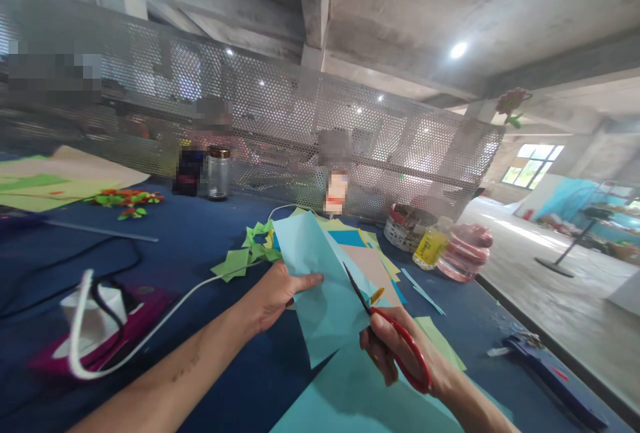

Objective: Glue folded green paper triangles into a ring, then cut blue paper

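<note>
My left hand grips a sheet of light blue paper at its left edge, thumb on top. The sheet is raised and bent, above the table. In my right hand is a pair of scissors with red handles; the dark blades lie at the sheet's right part. Whether the blades are apart is hard to make out. A second light blue sheet lies beneath, near my body. Behind the raised sheet are stacked coloured papers and green paper scraps.
A power strip with a white cable lies on the left. At the right are a yellow-labelled bottle, a pink bottle, a round basket and a dark blue tool. A glass jar stands by the perforated screen.
</note>
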`<state>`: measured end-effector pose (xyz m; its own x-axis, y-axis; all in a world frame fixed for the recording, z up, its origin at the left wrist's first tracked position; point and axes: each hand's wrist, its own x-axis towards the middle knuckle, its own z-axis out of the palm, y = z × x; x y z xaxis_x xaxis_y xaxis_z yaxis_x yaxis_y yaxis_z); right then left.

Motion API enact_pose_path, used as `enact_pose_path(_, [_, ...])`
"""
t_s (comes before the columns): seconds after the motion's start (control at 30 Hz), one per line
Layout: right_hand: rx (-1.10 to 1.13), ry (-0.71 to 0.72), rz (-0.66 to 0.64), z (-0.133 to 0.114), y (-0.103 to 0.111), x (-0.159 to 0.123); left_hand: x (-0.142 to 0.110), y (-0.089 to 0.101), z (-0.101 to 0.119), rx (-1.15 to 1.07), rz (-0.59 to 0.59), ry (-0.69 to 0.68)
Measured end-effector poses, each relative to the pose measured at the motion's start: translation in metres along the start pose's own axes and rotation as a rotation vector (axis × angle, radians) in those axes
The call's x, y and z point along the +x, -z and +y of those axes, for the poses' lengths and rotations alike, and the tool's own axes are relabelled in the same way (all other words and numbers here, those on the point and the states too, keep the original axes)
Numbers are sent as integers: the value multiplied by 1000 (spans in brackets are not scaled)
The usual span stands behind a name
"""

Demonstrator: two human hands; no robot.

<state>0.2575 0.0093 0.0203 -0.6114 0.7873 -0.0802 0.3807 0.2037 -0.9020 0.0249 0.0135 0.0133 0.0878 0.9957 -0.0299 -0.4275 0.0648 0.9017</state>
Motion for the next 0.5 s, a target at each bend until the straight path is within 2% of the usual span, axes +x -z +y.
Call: enact_pose_path(0.5, [32,-50,81,2,-12,1,-2,-2,2,10,13,1])
